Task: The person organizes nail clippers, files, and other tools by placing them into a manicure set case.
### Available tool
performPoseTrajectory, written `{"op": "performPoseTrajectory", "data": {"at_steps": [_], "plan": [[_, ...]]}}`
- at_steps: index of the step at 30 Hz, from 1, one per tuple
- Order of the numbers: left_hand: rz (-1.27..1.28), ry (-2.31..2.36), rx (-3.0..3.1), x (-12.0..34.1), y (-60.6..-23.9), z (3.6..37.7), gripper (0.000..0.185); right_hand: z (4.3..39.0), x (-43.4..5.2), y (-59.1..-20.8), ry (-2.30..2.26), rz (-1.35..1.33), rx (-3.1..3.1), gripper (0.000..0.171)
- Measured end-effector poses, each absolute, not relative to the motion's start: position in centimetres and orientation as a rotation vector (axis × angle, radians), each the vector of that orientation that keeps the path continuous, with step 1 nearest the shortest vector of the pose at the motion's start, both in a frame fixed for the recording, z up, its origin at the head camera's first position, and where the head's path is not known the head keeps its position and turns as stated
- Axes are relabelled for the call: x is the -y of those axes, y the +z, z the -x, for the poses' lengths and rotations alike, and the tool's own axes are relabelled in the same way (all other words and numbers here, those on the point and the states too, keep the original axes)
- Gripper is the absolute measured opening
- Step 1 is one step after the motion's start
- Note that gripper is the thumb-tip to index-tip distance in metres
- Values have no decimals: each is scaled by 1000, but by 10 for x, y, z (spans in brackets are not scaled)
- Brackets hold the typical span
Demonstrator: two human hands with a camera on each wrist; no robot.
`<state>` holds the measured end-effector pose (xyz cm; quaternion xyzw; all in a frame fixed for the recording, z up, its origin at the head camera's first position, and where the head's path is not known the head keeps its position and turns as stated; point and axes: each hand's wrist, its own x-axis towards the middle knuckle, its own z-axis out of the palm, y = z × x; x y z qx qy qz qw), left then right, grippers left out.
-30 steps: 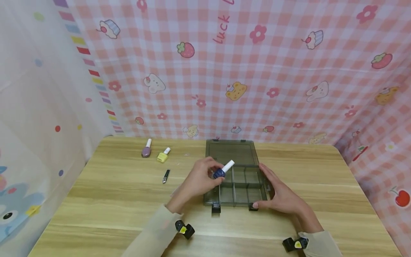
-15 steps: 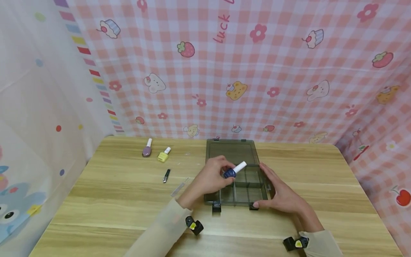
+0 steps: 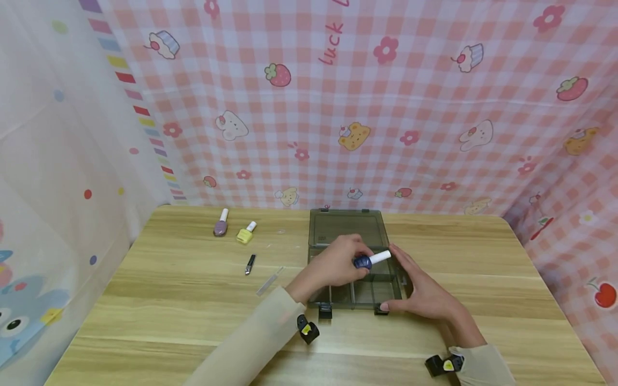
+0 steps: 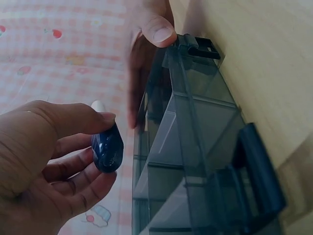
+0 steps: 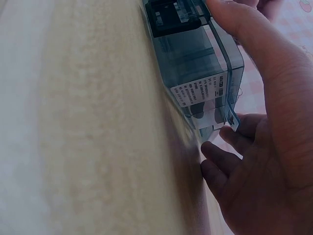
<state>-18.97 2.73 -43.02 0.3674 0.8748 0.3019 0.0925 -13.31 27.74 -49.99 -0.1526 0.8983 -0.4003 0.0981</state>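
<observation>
I have the blue bottle (image 3: 362, 262) pinched in my left hand (image 3: 333, 266), thumb on top and fingers curled beneath it, as the left wrist view shows (image 4: 107, 148). It hangs above the far right compartments of the open box (image 3: 358, 292), lying nearly flat with its white cap (image 3: 381, 257) pointing right, toward my right hand (image 3: 425, 296).

To do this well, I judge I should keep the bottle level, line its length up with one compartment, and lower it until the glass meets the floor before I loosen the pinch; dropping it from height could bounce it over a divider. The cap is close to my right fingers, so I should mind that gap.

My left forearm reaches in from the lower left, across the front edge of the box, wrist slightly bent down. My right hand lies against the box's right wall, fingers straight and close together, thumb on the front corner by the latch (image 3: 381, 310), steadying it on the table (image 3: 169, 300).

Two more bottles (image 3: 232, 229) and a clipper (image 3: 249, 264) lie well apart to the left.
</observation>
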Motion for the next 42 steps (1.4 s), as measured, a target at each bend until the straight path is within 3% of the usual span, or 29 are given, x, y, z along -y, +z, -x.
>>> {"op": "performPoseTrajectory", "data": {"at_steps": [22, 42], "plan": [[-1147, 764, -2535, -34, -428, 203, 38, 135, -276, -500, -1194, 487, -2660, 127], [-1033, 908, -2801, 18, -400, 208, 73, 133, -276, -501, -1174, 455, -2670, 129]]}}
